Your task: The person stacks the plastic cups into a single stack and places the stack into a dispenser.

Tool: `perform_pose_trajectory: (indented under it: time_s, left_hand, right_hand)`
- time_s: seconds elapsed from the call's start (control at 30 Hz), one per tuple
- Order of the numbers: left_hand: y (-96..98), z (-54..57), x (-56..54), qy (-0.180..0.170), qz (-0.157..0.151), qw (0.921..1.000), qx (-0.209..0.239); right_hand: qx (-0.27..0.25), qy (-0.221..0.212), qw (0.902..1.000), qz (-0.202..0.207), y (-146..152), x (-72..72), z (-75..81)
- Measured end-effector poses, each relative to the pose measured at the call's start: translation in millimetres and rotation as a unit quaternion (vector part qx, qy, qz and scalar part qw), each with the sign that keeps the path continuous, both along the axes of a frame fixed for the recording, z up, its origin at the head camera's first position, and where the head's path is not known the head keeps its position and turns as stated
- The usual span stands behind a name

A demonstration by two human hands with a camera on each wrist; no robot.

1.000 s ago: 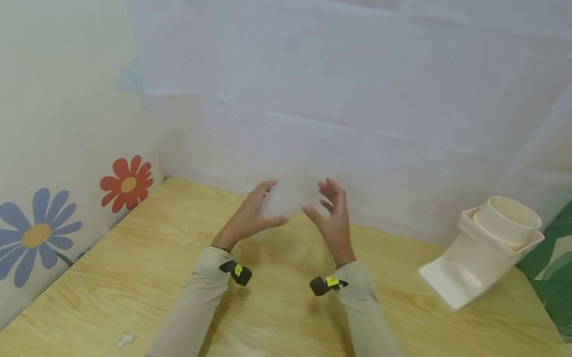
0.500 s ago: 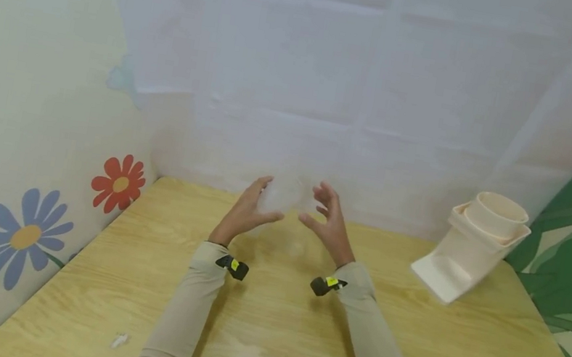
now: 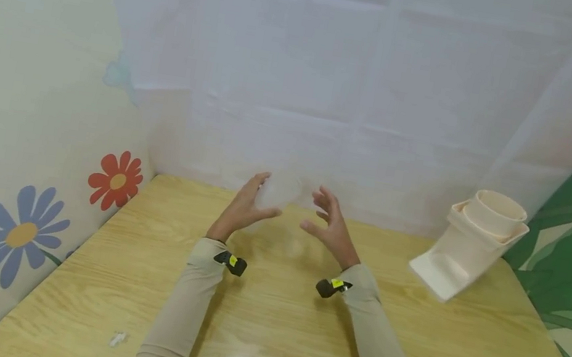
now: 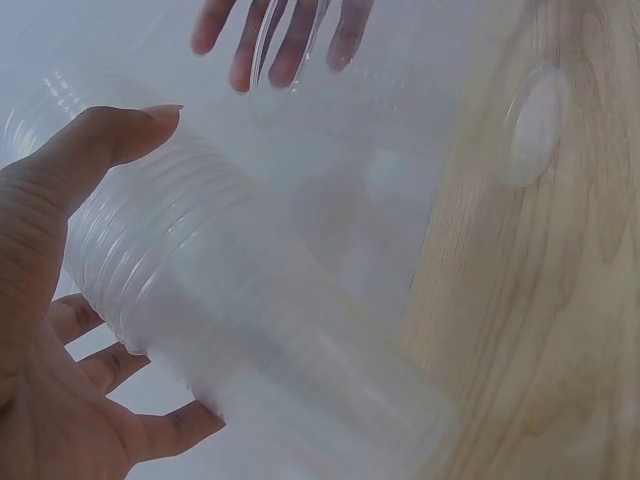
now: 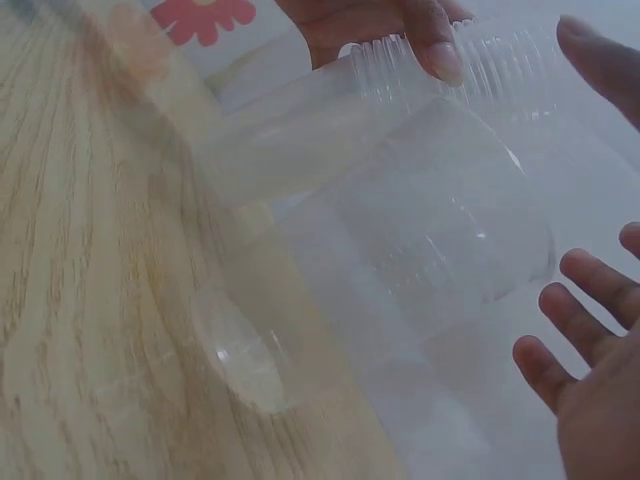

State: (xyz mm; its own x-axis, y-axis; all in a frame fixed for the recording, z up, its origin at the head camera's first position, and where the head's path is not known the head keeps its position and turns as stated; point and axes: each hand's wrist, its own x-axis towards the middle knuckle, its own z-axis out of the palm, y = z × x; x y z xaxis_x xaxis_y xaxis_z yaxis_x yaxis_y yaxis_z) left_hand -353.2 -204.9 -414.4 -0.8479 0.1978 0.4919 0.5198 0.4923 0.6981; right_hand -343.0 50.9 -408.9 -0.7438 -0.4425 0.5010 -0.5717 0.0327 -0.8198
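My left hand (image 3: 245,206) grips a stack of clear plastic cups (image 4: 190,230), thumb on one side of the ribbed rims and fingers on the other. In the right wrist view the stack slants behind a single clear cup (image 5: 440,230). That cup's base is toward the tabletop and its mouth is near my right hand (image 3: 333,226). Whether it rests on the table is hard to tell. The right fingers (image 5: 575,320) are spread and loosely bent beside its rim, with the thumb apart from it. In the head view both cups and stack are faint against the white backdrop.
A cream plastic stand (image 3: 456,255) with a round collar on top is at the right of the wooden table (image 3: 265,312). A small white scrap (image 3: 117,339) lies at the front left. White sheeting (image 3: 290,79) hangs along the back edge.
My hands have drawn slightly apart. The left hand keeps its hold on the cup stack. The head view has shifted a little.
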Motion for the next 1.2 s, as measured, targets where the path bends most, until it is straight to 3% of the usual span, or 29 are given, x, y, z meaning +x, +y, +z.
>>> perform_pose_trajectory:
  time_s: [0.43, 0.87, 1.2]
  left_hand:
    - [0.6, -0.4, 1.4, -0.02, -0.009, 0.9998, 0.001]
    - [1.5, 1.7, 1.1, -0.017, -0.005, 0.9998, -0.007]
    - [0.2, -0.5, -0.1, -0.002, -0.004, 1.0, -0.001]
  right_hand:
    - [0.015, -0.026, 0.9995, -0.011, 7, 0.3, -9.1]
    - [0.052, -0.022, 0.998, 0.03, 8, 2.2, -9.2]
    - [0.08, -0.054, 0.994, 0.051, 4, -0.6, -17.3]
